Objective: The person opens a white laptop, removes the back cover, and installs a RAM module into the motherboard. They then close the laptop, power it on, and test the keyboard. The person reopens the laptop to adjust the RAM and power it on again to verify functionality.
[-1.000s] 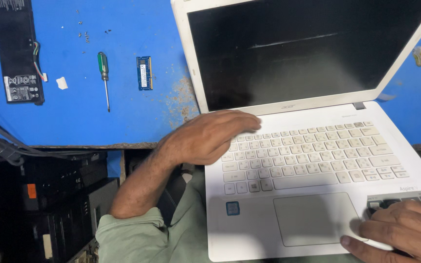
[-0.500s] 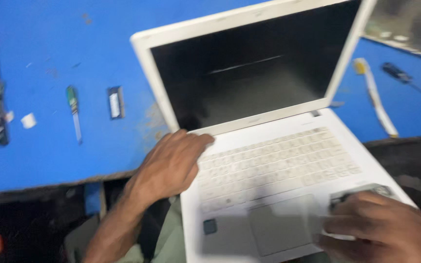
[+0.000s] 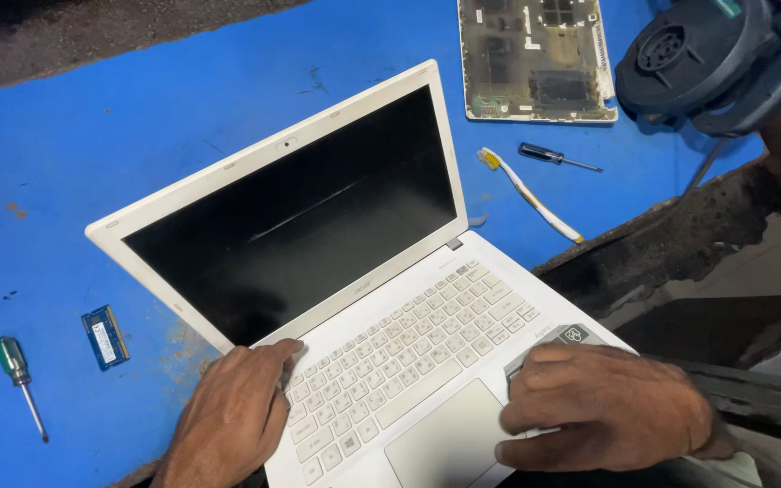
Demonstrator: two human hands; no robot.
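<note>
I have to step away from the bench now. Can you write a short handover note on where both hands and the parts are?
Left hand: flat on the white laptop at the keyboard's left end, holding nothing.
Right hand: fingers curled over the right palm rest.
Laptop is open, screen dark, on the blue table.
Left of it: memory module, green screwdriver.
Behind it: toothbrush, small dark screwdriver, a removed cover panel, a blower.
Done: laptop looks closed up. Left: it shows no power yet.

Laptop point(image 3: 381, 298): white matt plastic, glossy dark screen.
Bench point(image 3: 137, 117): blue painted surface, scuffed.
Screwdriver point(image 3: 18, 380): metal shaft.
</note>
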